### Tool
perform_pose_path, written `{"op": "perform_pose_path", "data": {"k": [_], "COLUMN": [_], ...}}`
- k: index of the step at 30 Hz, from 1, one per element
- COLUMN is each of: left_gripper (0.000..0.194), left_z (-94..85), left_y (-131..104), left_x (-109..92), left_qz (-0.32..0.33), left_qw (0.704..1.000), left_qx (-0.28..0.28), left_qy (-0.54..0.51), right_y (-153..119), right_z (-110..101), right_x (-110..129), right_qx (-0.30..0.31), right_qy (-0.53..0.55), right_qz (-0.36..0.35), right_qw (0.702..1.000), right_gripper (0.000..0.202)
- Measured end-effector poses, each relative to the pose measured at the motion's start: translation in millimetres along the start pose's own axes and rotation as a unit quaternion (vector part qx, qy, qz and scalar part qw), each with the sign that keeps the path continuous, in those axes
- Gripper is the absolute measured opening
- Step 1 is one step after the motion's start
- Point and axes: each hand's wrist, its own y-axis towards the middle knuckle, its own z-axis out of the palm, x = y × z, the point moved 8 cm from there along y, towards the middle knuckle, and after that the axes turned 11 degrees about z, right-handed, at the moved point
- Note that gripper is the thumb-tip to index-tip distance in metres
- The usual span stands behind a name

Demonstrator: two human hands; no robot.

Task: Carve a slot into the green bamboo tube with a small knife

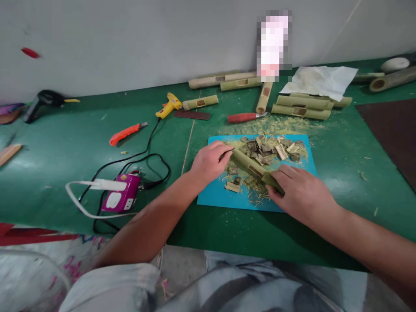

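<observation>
My right hand (302, 190) is closed round the near right end of a green bamboo tube (248, 164) that has a rectangular opening cut in its side. The tube slants over a blue sheet (208, 197). At its far left end my left hand (211, 160) is closed, pinching a small dark flat piece (227, 152) against or close to the tube; its kind is unclear. Under the tube, bamboo chips (281, 151) and pale green dust lie strewn across the sheet.
Behind the sheet are a red-handled knife (242, 117), a dark strip (193, 115), a yellow glue gun (169, 105) and several cut bamboo tubes (300, 111). Leftward lie an orange utility knife (126, 133), a purple power strip (121, 193) and loose cables. A brown sheet (390, 130) lies right.
</observation>
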Motion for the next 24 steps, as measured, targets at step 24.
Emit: {"op": "perform_pose_path", "data": {"k": [24], "left_gripper": [0.022], "left_z": [4.0], "left_y": [-7.5], "left_x": [-14.1], "left_qz": [0.033], "left_qw": [0.999], "left_qx": [-0.008], "left_qy": [0.010], "right_y": [-2.1], "right_z": [5.7], "right_x": [-2.1], "right_qx": [0.027], "right_qy": [0.012], "right_qz": [0.010], "right_qw": [1.000], "right_gripper": [0.019]}}
